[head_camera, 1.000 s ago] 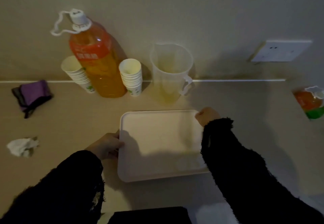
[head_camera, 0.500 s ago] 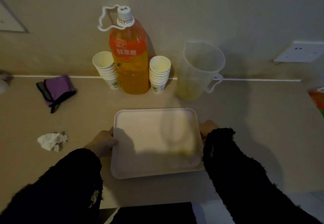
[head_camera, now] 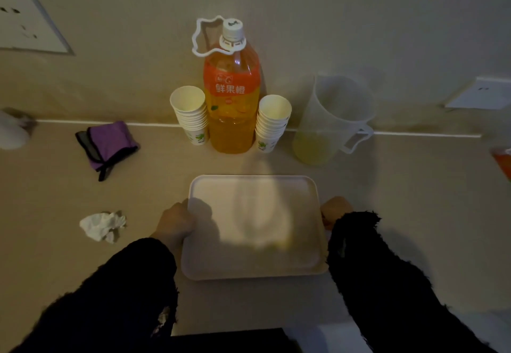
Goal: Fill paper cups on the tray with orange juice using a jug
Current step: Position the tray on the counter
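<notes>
Left hand (head_camera: 175,221) grips the tray (head_camera: 253,274) by its left rim, right hand (head_camera: 334,209) by its right rim, fingers curled; jug (head_camera: 333,120) and cup stacks (head_camera: 190,116) stand beyond.

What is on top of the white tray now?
No cup stands on the tray; only a light patch and shadows show on its surface. The left hand and the right hand grip its side edges. What lies under the tray is hidden.
</notes>
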`<move>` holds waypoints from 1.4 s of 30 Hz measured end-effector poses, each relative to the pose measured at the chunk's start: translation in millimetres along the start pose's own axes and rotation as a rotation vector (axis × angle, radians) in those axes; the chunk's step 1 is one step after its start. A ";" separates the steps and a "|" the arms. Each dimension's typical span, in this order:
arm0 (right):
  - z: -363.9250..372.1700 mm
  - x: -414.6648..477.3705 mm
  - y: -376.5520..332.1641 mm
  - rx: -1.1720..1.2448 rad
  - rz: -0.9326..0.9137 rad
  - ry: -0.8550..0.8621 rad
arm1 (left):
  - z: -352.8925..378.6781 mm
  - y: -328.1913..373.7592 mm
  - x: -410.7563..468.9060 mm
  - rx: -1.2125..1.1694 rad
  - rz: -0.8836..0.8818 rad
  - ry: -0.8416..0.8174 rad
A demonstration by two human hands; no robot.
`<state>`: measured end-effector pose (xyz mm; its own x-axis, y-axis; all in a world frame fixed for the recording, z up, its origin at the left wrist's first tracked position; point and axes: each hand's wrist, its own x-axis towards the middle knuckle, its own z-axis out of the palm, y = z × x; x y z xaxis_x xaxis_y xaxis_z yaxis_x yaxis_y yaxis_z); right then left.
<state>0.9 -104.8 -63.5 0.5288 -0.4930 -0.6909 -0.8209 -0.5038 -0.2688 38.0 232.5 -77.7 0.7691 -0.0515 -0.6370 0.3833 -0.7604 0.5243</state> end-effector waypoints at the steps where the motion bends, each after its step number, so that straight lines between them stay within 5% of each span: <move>1: -0.1 -1.1 -2.5 -0.011 -0.001 0.002 | 0.3 -0.2 -1.0 0.008 -0.008 0.019; 4: 1.1 -6.1 -10.2 -0.063 -0.012 0.052 | -4.2 1.7 -15.5 0.026 -0.041 0.138; 8: 1.9 -18.6 -33.6 -0.087 -0.154 0.185 | -20.8 -24.2 -30.8 0.373 -0.007 0.676; 11: 2.3 -34.0 -59.0 -0.108 -0.276 0.203 | -30.4 -53.6 -25.4 0.347 -0.144 0.812; 15: 13.4 -53.2 -85.3 -0.125 -0.394 0.164 | -39.2 -86.2 -9.5 0.220 -0.301 0.600; 22: 41.1 -82.1 -99.7 -0.189 -0.511 0.111 | -39.9 -64.7 -18.2 0.053 -0.170 0.504; 25: 57.3 -92.4 -100.8 -0.015 -0.595 0.003 | -39.0 -23.0 -24.4 -0.531 -0.015 0.539; 28: 67.6 -114.4 -101.0 0.539 -0.608 -0.299 | -31.0 43.2 -45.6 -1.171 -0.003 0.177; 30: 71.5 -126.5 -101.3 0.713 -0.683 -0.309 | -22.5 72.3 -60.7 -1.341 -0.071 -0.054; 33: 68.8 -140.2 -96.8 0.805 -0.725 -0.216 | -13.3 87.5 -75.3 -1.371 -0.079 -0.169; 42: 56.5 -129.1 -72.6 0.691 -0.711 0.126 | 0.2 104.4 -97.1 -1.018 -0.034 -0.034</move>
<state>-20.0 35.6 7.3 0.9318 -0.3292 -0.1527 -0.2291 -0.2076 -0.9510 3.3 158.1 38.8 0.7409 -0.0704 -0.6679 0.6698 0.1491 0.7274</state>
